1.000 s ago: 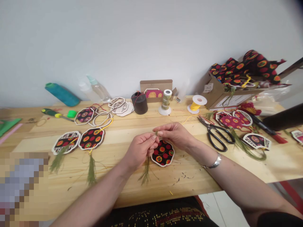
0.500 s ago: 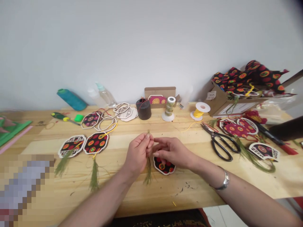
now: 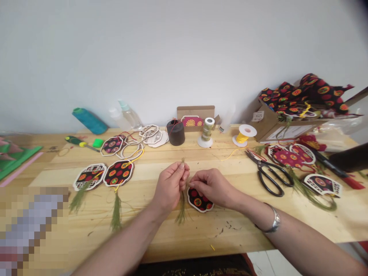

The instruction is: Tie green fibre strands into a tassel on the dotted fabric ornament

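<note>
My left hand (image 3: 170, 186) pinches the top of a green thread tassel (image 3: 181, 210), whose fringe hangs down toward the wooden table (image 3: 235, 226). My right hand (image 3: 211, 186) is closed beside it, fingertips near the tassel, and rests over a black ornament (image 3: 199, 201) with red and orange circles. Whether the right fingers grip the tassel's thread is unclear.
Two finished ornaments with green tassels (image 3: 105, 176) lie at the left. Black scissors (image 3: 269, 172) lie at the right, near more ornaments (image 3: 290, 155). A black spool (image 3: 175, 132), a green spool (image 3: 207, 131), a yellow spool (image 3: 243, 135) and a cardboard box of fabric (image 3: 290, 115) stand along the back.
My hands separated: the right came down off the tassel top onto the ornament, while the left kept the tassel upright. The view shifted up a little.
</note>
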A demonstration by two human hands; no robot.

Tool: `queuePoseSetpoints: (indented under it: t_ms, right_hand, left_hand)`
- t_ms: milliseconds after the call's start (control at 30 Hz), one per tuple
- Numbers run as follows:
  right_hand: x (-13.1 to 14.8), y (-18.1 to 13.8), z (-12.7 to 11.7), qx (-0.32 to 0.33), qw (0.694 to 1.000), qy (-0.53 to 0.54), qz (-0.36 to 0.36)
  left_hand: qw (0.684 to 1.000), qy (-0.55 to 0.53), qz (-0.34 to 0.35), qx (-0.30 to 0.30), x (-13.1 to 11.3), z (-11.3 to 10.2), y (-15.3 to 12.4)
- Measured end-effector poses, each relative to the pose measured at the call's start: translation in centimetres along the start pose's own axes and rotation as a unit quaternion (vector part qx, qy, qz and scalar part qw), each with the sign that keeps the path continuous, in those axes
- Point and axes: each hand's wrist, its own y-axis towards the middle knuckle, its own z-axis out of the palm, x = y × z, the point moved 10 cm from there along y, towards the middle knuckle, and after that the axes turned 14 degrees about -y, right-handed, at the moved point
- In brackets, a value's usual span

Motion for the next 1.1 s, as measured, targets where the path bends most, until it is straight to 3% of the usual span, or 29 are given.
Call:
queuePoseSetpoints:
  t_ms: [1033, 1100]
  right_hand:
    - [0.0, -0.1, 0.4, 0.03, 0.999, 0.007, -0.01]
    - [-0.1, -0.1, -0.6, -0.003, 1.0, 0.009, -0.018]
  left_hand:
    - [1.0, 0.022, -0.001, 0.001, -0.1, 0.0, 0.0]
    - [1.0, 0.023, -0.004, 0.003, 0.0, 0.1, 0.0]
